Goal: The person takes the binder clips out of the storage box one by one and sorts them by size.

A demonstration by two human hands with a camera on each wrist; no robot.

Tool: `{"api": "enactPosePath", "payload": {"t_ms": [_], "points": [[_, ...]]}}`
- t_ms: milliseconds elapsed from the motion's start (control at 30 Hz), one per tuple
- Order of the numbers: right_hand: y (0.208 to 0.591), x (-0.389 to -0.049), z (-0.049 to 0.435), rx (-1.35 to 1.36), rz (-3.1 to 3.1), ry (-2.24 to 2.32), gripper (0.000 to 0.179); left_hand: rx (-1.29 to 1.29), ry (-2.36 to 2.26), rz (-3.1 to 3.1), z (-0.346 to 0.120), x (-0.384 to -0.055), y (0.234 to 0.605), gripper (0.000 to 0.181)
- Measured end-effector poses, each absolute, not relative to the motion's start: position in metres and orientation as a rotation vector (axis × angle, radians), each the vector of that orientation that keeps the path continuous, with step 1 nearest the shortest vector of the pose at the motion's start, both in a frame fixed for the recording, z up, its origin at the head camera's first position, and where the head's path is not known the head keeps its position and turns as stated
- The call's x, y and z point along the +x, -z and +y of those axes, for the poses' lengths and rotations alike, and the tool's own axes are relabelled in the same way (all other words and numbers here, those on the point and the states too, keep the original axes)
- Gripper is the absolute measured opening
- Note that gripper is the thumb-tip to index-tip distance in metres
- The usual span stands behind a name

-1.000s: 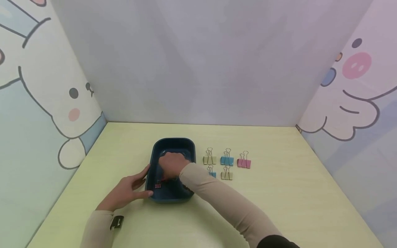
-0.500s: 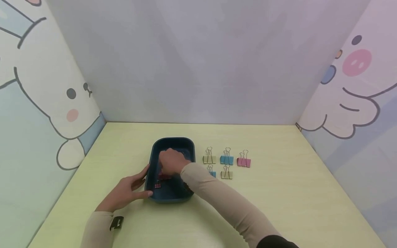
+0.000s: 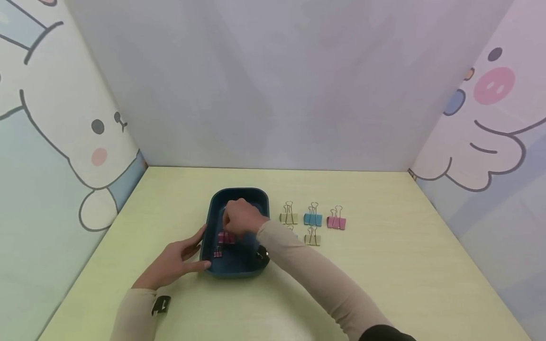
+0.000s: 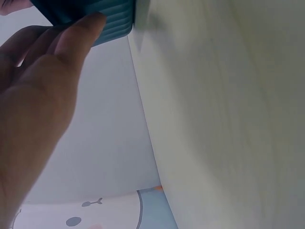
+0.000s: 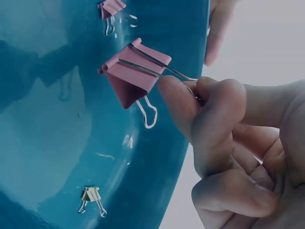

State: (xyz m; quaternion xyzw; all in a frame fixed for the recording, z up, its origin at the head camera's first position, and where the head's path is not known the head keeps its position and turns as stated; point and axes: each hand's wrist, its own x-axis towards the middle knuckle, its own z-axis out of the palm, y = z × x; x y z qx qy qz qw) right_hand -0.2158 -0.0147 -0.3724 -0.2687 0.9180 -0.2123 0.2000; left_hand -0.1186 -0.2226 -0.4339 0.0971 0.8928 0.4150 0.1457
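Observation:
Inside the dark blue tray (image 3: 236, 273), my right hand (image 3: 242, 218) pinches a wire handle of the larger pink binder clip (image 5: 136, 71) between thumb and finger. The clip's body points away from the fingertips, over the tray floor. A small pink binder clip (image 5: 113, 8) lies close by in the tray, and a small yellow binder clip (image 5: 90, 194) lies farther along the floor. My left hand (image 3: 170, 264) rests against the tray's left side, fingers fairly straight, with the thumb at the near left corner. The left wrist view shows that thumb (image 4: 83, 36) on the ribbed outer wall.
On the table right of the tray lie a yellow clip (image 3: 288, 218), a blue clip (image 3: 313, 219) and a pink clip (image 3: 336, 222), with another yellow clip (image 3: 313, 239) nearer. My right sleeve (image 3: 307, 265) mostly hides a second blue clip. Walls enclose the table's back and sides.
My right hand has moved slightly up and to the right within the tray, and the larger pink clip shows more below it. The left hand keeps its place at the tray.

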Motion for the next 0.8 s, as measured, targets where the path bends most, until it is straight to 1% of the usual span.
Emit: {"api": "enactPosePath", "payload": {"t_ms": [267,433,500,667,800], "points": [[0.361,-0.21,-0.004,-0.867,2.675,0.586,0.014,0.258,-1.192,2.565,-0.222,-0.12,0.433,0.094],[0.357,-0.207,0.008,-0.969,2.747,0.613,0.019,0.252,-1.191,2.571,-0.222,-0.12,0.435,0.095],[0.354,-0.204,0.015,-0.992,2.775,0.614,0.02,0.259,-1.197,2.567,-0.222,-0.12,0.436,0.095],[0.348,-0.196,0.038,-1.009,2.847,0.609,0.016,0.264,-1.199,2.558,-0.222,-0.12,0.436,0.095],[0.348,-0.194,0.057,-1.054,2.845,0.728,0.016,0.264,-1.192,2.573,-0.223,-0.12,0.435,0.096]]}}
